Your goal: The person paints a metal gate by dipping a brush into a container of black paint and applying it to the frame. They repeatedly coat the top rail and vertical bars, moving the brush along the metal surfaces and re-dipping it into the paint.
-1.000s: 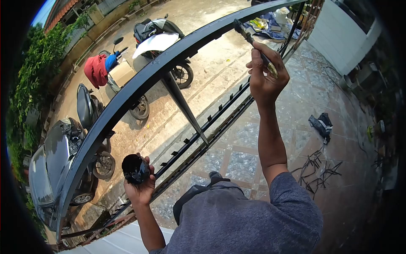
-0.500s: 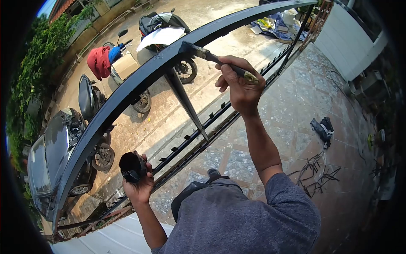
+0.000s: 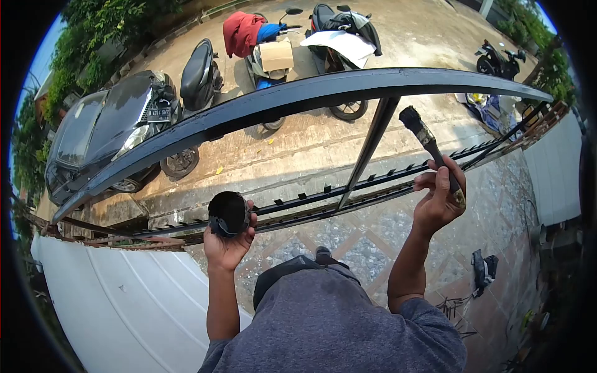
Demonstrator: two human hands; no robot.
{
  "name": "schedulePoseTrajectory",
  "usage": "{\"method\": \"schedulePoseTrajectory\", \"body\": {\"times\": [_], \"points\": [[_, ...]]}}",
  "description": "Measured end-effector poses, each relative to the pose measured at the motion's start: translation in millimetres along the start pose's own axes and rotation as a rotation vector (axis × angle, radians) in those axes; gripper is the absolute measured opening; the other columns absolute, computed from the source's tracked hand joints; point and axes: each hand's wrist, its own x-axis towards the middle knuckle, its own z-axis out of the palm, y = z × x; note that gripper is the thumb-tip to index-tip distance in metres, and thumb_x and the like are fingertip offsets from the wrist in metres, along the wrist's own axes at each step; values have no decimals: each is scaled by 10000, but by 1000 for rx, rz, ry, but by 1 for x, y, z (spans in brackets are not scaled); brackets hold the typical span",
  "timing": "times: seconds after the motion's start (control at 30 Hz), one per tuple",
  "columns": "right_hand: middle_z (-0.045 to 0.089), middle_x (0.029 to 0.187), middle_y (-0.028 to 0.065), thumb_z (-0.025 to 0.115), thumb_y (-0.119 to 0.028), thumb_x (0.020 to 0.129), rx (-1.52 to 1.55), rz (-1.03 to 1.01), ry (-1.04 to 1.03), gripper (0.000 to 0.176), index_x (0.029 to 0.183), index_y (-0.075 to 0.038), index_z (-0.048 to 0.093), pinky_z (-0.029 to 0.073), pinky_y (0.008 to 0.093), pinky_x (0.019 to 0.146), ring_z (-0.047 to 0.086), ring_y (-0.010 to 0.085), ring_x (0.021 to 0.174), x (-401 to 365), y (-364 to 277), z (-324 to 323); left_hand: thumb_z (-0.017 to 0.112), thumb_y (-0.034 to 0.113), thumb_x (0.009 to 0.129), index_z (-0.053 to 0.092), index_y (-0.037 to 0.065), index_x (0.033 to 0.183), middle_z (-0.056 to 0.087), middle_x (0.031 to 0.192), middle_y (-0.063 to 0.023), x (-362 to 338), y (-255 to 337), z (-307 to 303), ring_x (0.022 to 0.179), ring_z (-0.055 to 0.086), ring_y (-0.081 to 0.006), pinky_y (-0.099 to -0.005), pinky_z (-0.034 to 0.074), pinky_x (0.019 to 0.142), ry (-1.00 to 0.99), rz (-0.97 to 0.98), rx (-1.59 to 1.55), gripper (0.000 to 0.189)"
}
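Observation:
My right hand (image 3: pixel 439 198) grips a paintbrush (image 3: pixel 428 140) by its dark handle. The bristles are black with paint and point up, apart from the metal frame. A round pot of black paint (image 3: pixel 229 211) is held in my left hand (image 3: pixel 229 247), its mouth turned toward me and my fingers around its side. Dark smears mark the pot's rim. Beyond both hands, the curved black metal rail (image 3: pixel 298 90) runs across the view, joined by an upright post (image 3: pixel 370 149) to the lower bar (image 3: pixel 305 200) with short tabs.
Parked motorbikes (image 3: pixel 273 57) and a dark car (image 3: pixel 106 133) stand beyond the rail. White sheeting (image 3: pixel 130 292) lies at lower left, another white panel (image 3: pixel 550 168) at right. A dark crumpled item (image 3: pixel 482 273) rests on the tiled floor (image 3: pixel 348 233).
My right hand has drawn the brush off the curved rail and holds it lower, nearer me. The view has turned, so the rail now lies more level. My left hand still holds the pot.

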Motion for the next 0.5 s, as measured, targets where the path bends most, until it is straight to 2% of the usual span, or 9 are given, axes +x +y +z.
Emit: {"method": "schedulePoseTrajectory", "body": {"times": [0.17, 0.27, 0.37, 0.5], "points": [[716, 842, 202, 597, -48, 949, 185, 306, -265, 227, 1130, 82, 634, 520, 259, 441, 653, 178, 537, -85, -22, 19, 315, 422, 1028, 440, 14, 1435, 503, 1408, -253, -27, 29, -12, 1150, 599, -419, -497, 583, 856, -13, -6, 26, 591], [719, 831, 205, 642, -31, 927, 293, 367, -420, 201, 1097, 77, 651, 534, 260, 460, 667, 176, 559, -127, -59, 53, 303, 421, 1038, 423, -1, 1440, 501, 1410, -252, -37, 48, -16, 1142, 601, -417, -493, 579, 856, -23, -81, 41, 595], [722, 817, 199, 656, -4, 919, 284, 327, -493, 182, 1079, 82, 659, 553, 249, 489, 687, 168, 601, -154, -98, 88, 287, 432, 1041, 417, -6, 1440, 503, 1401, -263, -42, 63, -12, 1140, 603, -429, -504, 580, 852, -36, -129, 77, 607], [728, 843, 183, 653, -28, 936, 132, 61, -402, 170, 1083, 54, 670, 539, 211, 514, 688, 146, 607, -156, -129, 126, 282, 446, 1042, 411, -5, 1441, 504, 1392, -266, -44, 82, -14, 1150, 596, -434, -518, 581, 859, -82, -231, 66, 616]]}}
